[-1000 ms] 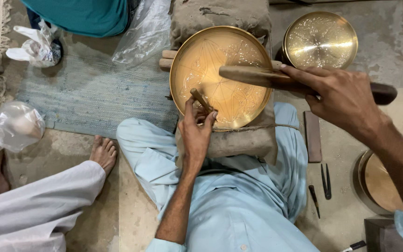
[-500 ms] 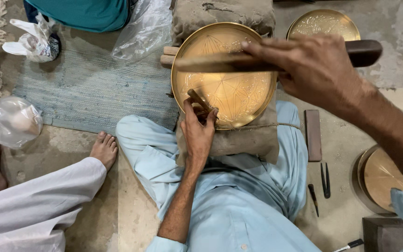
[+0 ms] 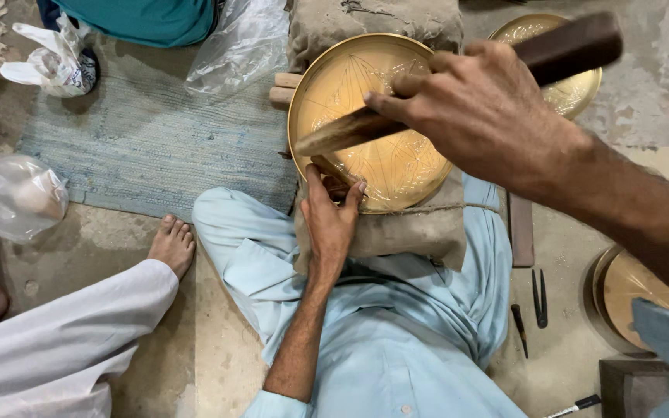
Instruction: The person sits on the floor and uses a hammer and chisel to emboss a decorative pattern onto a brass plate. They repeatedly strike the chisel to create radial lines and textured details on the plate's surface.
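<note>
From the head view, a blue woven mat (image 3: pixel 149 147) and crumpled plastic bags (image 3: pixel 13 197) lie left of the seated worker, with dark small tools (image 3: pixel 540 298) on the floor to the right. The round brass plate (image 3: pixel 369 116), shiny and finely engraved, rests on a coarse burlap cushion (image 3: pixel 408 228). The left hand (image 3: pixel 333 217) pinches a small chisel (image 3: pixel 327 169) against the plate, fingers together. The right hand (image 3: pixel 489 116) hovers raised above, fingers clamped on a wooden mallet (image 3: pixel 458 85) that partly hides the plate.

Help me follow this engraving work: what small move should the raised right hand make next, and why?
Probably bring the wooden mallet down onto the chisel. The right hand holds it lifted above the brass plate, while the left hand steadies the chisel's tip on it.
</note>
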